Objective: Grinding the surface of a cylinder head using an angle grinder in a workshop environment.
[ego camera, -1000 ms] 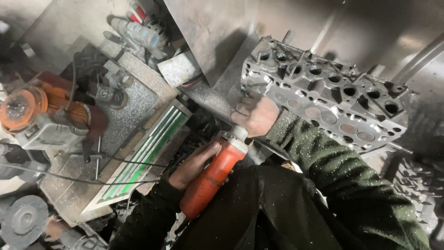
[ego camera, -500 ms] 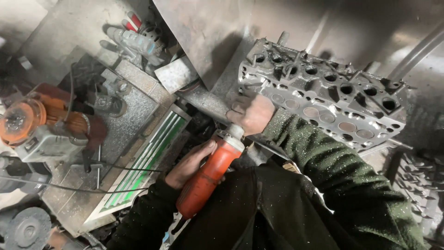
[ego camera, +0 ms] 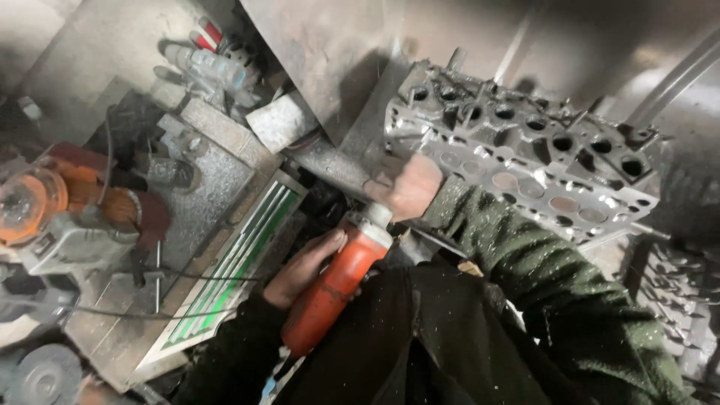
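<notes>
Head view: left grip (ego camera: pixel 304 262) wrapped tight round the red grinder (ego camera: pixel 334 289) body, right grip (ego camera: pixel 405 184) closed over its head end, right at the edge of the cylinder head (ego camera: pixel 525 161). Grinder angled up from the lap toward that casting, which leans on the counter (ego camera: pixel 195 217). Could easily kick back or gouge the face if tilted. Bare skin and sleeve (ego camera: pixel 525 255) close to the tool tip, so nicks likely.

An orange-red grinder (ego camera: pixel 335 289), a grey metal cylinder head (ego camera: pixel 525 161), dark green speckled sleeves (ego camera: pixel 555 285), a green-and-white striped panel (ego camera: pixel 240 270).
</notes>
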